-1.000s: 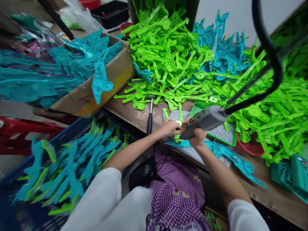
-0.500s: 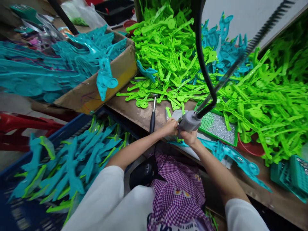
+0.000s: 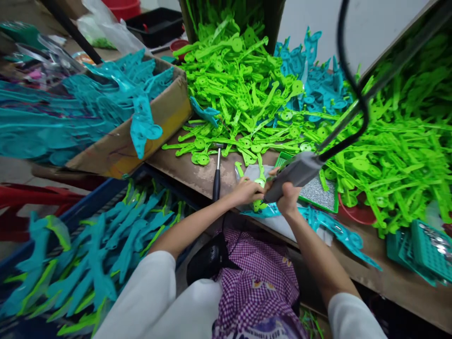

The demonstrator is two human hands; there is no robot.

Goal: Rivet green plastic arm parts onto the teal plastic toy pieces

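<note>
My right hand [image 3: 288, 200] is wrapped round a grey electric screwdriver [image 3: 300, 172], which hangs from a spring and a black cord and slants down to the left. At its lower end, my left hand [image 3: 249, 192] has its fingers pinched together; what they hold is too small to make out. A lime-green plastic part [image 3: 260, 181] stands up right beside those fingertips. Under both hands lies a translucent teal plastic piece [image 3: 332, 226], stretching right along the bench edge. Left of my left hand rests a hammer [image 3: 216, 181] with a black handle.
Lime-green parts [image 3: 233, 84] are heaped across the bench. A green tray of small metal screws [image 3: 319, 193] and a red bowl [image 3: 360, 214] stand right. Teal parts fill a cardboard box [image 3: 141, 136]; a blue crate [image 3: 141, 172] of assembled pieces sits below. Teal trays [image 3: 431, 249] lie far right.
The screwdriver has moved right and tilted over, its spring and cord swinging right. My left hand has come away from its body and lies at its lower end. The view has shifted slightly.
</note>
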